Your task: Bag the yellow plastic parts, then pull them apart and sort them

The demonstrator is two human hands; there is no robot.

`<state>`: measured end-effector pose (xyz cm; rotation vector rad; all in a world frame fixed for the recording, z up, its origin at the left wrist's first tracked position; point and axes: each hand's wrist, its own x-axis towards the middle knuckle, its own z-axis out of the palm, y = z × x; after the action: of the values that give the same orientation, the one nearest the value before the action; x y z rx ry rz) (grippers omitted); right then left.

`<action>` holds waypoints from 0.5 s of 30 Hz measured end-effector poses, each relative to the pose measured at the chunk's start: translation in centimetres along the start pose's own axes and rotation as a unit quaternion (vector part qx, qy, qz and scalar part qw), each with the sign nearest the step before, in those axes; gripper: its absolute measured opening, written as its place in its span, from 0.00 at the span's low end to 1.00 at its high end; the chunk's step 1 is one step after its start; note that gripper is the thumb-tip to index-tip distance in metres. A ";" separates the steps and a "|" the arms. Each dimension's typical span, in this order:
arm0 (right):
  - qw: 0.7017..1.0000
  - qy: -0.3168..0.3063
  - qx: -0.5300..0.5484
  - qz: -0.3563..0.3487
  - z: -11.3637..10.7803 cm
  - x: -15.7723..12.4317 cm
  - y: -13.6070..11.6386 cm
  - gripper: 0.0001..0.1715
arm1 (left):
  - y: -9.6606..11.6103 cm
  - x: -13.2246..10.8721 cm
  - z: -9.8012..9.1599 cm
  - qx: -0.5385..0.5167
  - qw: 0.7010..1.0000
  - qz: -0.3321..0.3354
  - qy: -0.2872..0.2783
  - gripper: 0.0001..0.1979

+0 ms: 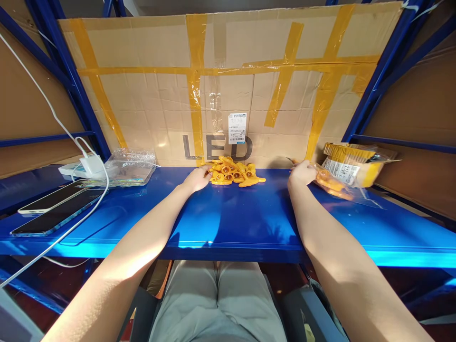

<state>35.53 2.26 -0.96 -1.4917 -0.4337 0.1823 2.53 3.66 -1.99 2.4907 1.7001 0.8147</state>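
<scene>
A small heap of yellow-orange plastic pieces [237, 172], several with round hollow ends, lies at the back of the blue shelf [249, 213]. My left hand [197, 179] is at the heap's left end, its fingers closed on a piece there. Farther right, my right hand [302, 174] is closed beside a clear plastic bag [335, 185] with similar orange pieces inside. A bit of orange shows near its fingertips, but what those fingers hold is mostly hidden.
A yellow package with a white label [342, 171] stands behind the bag. On the left lie two phones [60, 209], a clear plastic packet [131, 166] and a white charger [91, 165] with its cable. Taped cardboard [160, 104] walls off the back between blue posts.
</scene>
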 end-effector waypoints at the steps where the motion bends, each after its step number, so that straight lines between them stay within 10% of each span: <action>1: 0.999 0.026 -0.014 -0.019 0.2 -0.3 -0.3 0.19 | 0.0 0.0 0.0 -0.003 1.000 0.002 0.003 0.23; 15: 0.911 -0.232 0.277 -0.197 1.9 -7.6 -5.2 0.22 | 0.1 0.1 -0.2 -0.098 0.991 0.043 0.075 0.34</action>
<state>27.13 0.74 2.96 -0.7667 -0.9699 0.3106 2.59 3.62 -1.79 2.4392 1.4773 1.1437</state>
